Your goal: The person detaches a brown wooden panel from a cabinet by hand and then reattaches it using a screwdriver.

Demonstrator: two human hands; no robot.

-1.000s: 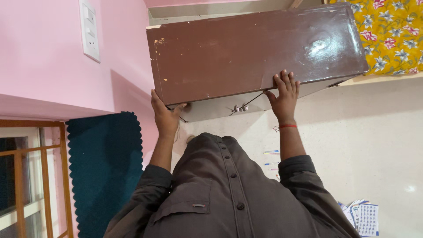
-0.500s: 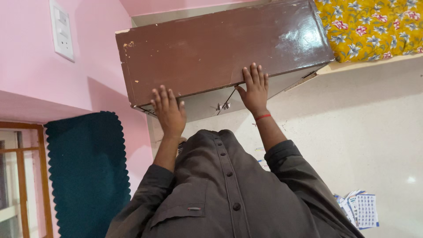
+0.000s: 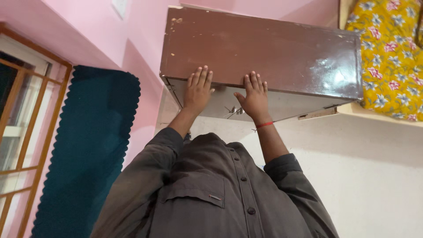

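Brown metal cabinet [image 3: 260, 53] is seen against the pink wall [image 3: 88, 26], beside a yellow floral bedsheet [image 3: 390, 53]. Left hand [image 3: 198, 88] and right hand [image 3: 253, 94] are laid flat, fingers extended, on its front edge; nothing is gripped.

The room is brightly and evenly lit, with daylight at the window [image 3: 17, 119] on the left. A whitish glare patch sits on the glossy brown cabinet [image 3: 264, 53] top near its right end. A soft shadow lies on the pink wall [image 3: 88, 39] beside the cabinet. The view is sharp in the middle, with straight lines bending slightly toward the edges.
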